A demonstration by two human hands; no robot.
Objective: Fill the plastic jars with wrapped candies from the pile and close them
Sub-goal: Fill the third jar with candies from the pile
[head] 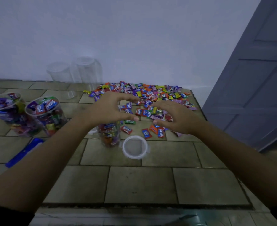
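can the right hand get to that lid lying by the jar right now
Probably yes: the lid lies uncovered on the tiled table, nearer the person than the right hand, which seems to hold nothing; only a few loose candies lie between.

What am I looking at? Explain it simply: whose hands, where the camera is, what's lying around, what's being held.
There is no machine here: a person works with bare hands, and the one picture comes from a camera worn on their head, looking down. The left hand hovers above a jar holding candies; the right hand hovers over the candy pile. Both have loosely curved fingers and seem to hold nothing. On the tiled surface a lid lies near that jar, two full open jars stand at the left, two empty jars by the wall, and a blue object lies at the left.
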